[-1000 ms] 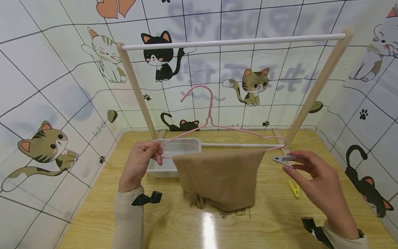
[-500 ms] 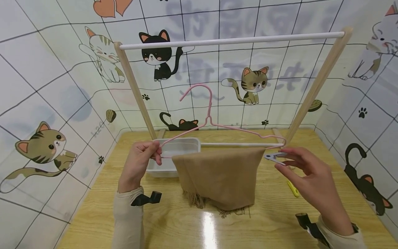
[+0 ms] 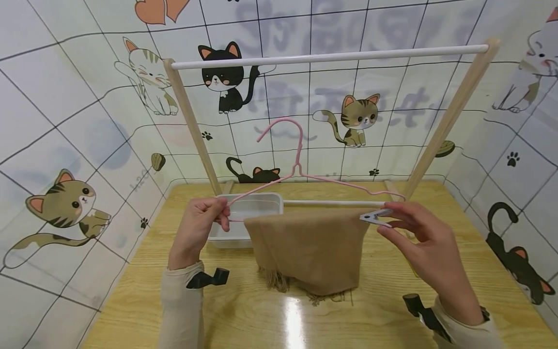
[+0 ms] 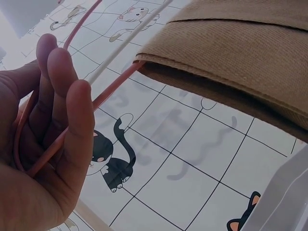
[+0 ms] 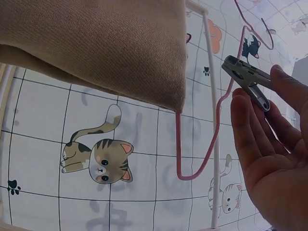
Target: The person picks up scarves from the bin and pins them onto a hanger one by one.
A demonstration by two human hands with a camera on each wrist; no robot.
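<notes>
Left hand [image 3: 197, 227] curls round pink hanger [image 3: 299, 151]; right hand [image 3: 429, 242] pinches metal clothespin [image 5: 245, 74]. Fringed scarf [image 3: 309, 249]: probably soft, light; grasp at top fold.

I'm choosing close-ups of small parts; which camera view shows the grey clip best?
The right wrist view: the grey clip appears largest there, both halves visible, pinched by the right hand. The head view shows it smaller, its tip overlapping the brown cloth. The left wrist view doesn't show it.

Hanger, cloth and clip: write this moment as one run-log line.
left hand: grips pink hanger | right hand: pinches grey clip | brown cloth: draped over hanger | clip: not fastened to cloth
</notes>
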